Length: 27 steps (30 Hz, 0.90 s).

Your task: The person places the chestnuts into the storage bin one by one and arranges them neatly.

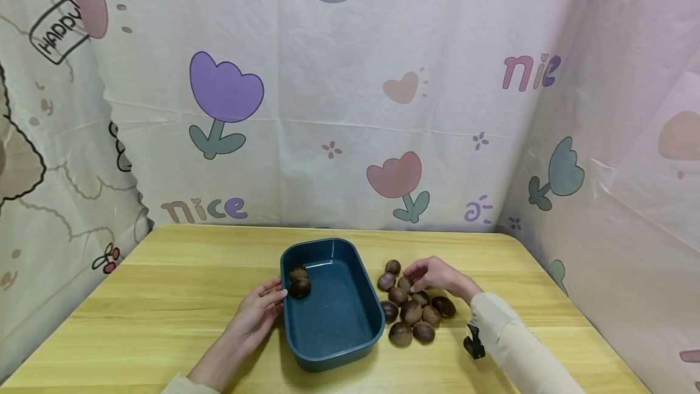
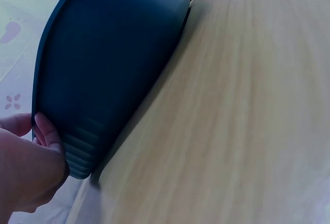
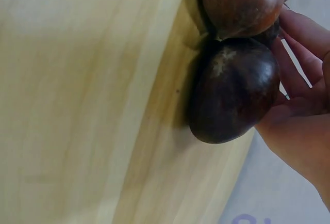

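A dark blue rectangular plastic tub [image 1: 333, 321] with rounded corners stands on the table, two brown chestnuts [image 1: 299, 287] lying inside by its left wall. My left hand [image 1: 256, 315] grips that left rim, its fingers against the ribbed outer wall in the left wrist view. Right of the tub, several loose chestnuts [image 1: 411, 312] lie in a cluster. At the cluster's far side, my right hand [image 1: 435, 275] pinches one chestnut [image 1: 404, 284] between thumb and fingers. In the right wrist view, a large glossy chestnut [image 3: 234, 92] in front hides the fingertips.
The light wooden table [image 1: 191, 278] ends at a patterned cloth [image 1: 328, 187] hanging behind and along the sides. A black clip [image 1: 474, 342] hangs by the right sleeve [image 1: 514, 333]. One chestnut [image 1: 389, 311] lies close against the tub's right wall.
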Motion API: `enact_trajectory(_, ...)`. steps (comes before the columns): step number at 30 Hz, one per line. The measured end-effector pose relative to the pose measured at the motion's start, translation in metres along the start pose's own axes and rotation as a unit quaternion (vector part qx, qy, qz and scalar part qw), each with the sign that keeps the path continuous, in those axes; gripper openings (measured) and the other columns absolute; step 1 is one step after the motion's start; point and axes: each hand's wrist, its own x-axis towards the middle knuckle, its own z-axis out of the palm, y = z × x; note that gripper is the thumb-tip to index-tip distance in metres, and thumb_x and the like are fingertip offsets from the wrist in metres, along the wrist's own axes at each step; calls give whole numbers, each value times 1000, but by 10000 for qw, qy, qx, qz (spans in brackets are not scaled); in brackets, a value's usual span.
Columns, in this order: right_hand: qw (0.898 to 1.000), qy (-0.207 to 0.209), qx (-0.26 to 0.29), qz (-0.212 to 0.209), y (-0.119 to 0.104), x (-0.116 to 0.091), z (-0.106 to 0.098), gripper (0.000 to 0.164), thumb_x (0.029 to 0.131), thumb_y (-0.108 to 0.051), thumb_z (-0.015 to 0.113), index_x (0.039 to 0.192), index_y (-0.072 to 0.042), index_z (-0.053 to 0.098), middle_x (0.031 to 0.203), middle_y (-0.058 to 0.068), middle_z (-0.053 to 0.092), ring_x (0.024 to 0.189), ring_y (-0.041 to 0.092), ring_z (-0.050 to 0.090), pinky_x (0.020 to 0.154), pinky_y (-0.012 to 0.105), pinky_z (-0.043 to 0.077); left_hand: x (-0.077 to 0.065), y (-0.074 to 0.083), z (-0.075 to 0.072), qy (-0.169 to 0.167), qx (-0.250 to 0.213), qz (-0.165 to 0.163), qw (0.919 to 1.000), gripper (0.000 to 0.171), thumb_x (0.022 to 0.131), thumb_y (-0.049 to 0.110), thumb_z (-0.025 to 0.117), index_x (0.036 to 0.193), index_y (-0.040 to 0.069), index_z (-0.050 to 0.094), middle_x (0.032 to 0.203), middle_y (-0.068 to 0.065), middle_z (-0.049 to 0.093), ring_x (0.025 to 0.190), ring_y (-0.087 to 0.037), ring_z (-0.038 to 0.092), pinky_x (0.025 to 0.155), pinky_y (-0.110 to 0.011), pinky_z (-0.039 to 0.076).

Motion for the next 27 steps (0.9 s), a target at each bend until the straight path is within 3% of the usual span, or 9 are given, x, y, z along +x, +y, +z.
enact_trajectory(14, 9994, 146, -304, -10, 2, 5, 6, 36, 71, 8, 77, 106, 7, 67, 95, 8, 68, 87, 19, 60, 78, 33, 50, 0, 0, 0, 14, -70, -3, 10000, 36, 95, -4, 50, 128, -8, 37, 108, -9, 46, 87, -13, 51, 80, -24, 45)
enact_trajectory(27, 9981, 343, -503, 19, -1, 6, 6, 33, 75, -3, 79, 104, 5, 69, 94, 8, 69, 87, 17, 61, 78, 33, 50, 0, -1, 0, 28, -87, 1, 10000, 35, 95, -4, 50, 127, -7, 38, 105, -7, 46, 85, -12, 51, 79, -23, 45)
